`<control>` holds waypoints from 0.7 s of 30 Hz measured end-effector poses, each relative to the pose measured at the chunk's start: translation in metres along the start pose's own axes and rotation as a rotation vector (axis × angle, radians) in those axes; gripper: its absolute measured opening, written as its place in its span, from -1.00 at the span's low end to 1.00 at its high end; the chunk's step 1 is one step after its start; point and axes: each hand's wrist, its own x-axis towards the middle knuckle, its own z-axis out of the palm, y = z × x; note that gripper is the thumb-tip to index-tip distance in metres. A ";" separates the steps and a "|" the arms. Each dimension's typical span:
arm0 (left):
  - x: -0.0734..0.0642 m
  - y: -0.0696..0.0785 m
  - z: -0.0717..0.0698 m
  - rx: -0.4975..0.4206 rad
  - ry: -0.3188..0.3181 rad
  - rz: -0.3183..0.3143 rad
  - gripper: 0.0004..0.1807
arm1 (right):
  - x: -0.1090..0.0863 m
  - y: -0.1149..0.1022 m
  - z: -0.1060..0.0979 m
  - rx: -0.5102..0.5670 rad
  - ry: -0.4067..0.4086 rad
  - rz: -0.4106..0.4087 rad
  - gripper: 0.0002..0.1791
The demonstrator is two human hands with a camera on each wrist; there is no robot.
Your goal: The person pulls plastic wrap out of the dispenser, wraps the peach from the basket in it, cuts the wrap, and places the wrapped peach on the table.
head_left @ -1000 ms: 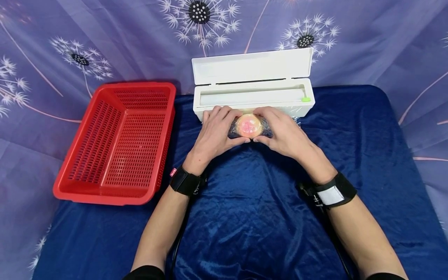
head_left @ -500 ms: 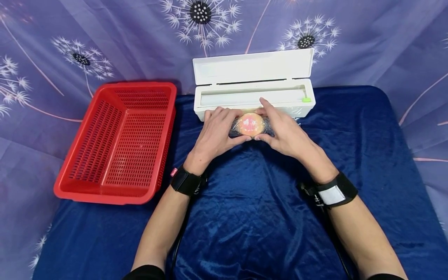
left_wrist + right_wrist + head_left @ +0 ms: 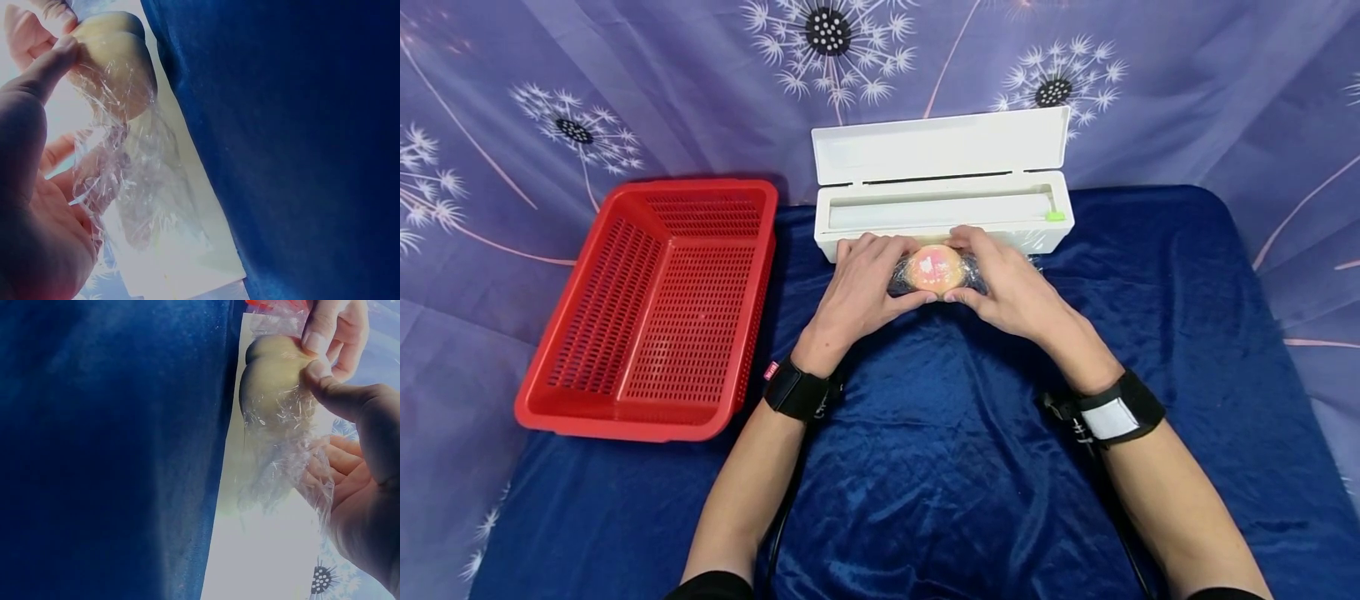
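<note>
A round yellow-and-pink peach [image 3: 934, 268] with a cleft in its side is held up in front of the white cling film dispenser. Clear cling film [image 3: 103, 165] covers it, hanging in crinkled folds in both wrist views. My left hand [image 3: 867, 279] grips its left side, with the thumb on the near edge and the fingers at the far side. On the right, my right hand [image 3: 1011, 279] holds it the same way. Both thumb tips nearly meet at the near edge. In the right wrist view the film [image 3: 281, 459] trails loose past the peach toward the palm.
Behind the hands stands the white dispenser [image 3: 943, 229], lid [image 3: 940, 146] raised, a film roll [image 3: 940, 208] inside and a green slider [image 3: 1056, 217] at its right end. A red plastic basket [image 3: 741, 333] sits at the left. Blue cloth [image 3: 940, 467] covers the table.
My right index finger rose off the peach toward the dispenser half a second ago and is now back down near its far edge. The left hand has stayed in place.
</note>
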 end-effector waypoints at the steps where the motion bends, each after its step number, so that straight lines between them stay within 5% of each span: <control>1: 0.000 0.000 0.000 -0.001 0.000 -0.001 -0.28 | 0.000 -0.001 0.000 -0.008 -0.004 0.001 -0.19; 6: -0.001 -0.001 0.000 -0.001 0.003 -0.002 -0.29 | 0.000 -0.001 0.001 -0.031 -0.005 -0.010 -0.36; 14: -0.002 -0.003 -0.002 0.001 -0.015 -0.009 -0.27 | 0.001 -0.001 0.004 -0.035 0.027 -0.029 -0.37; 21: -0.002 -0.003 -0.003 -0.005 -0.027 -0.018 -0.27 | 0.001 -0.002 0.005 -0.066 0.055 -0.011 -0.16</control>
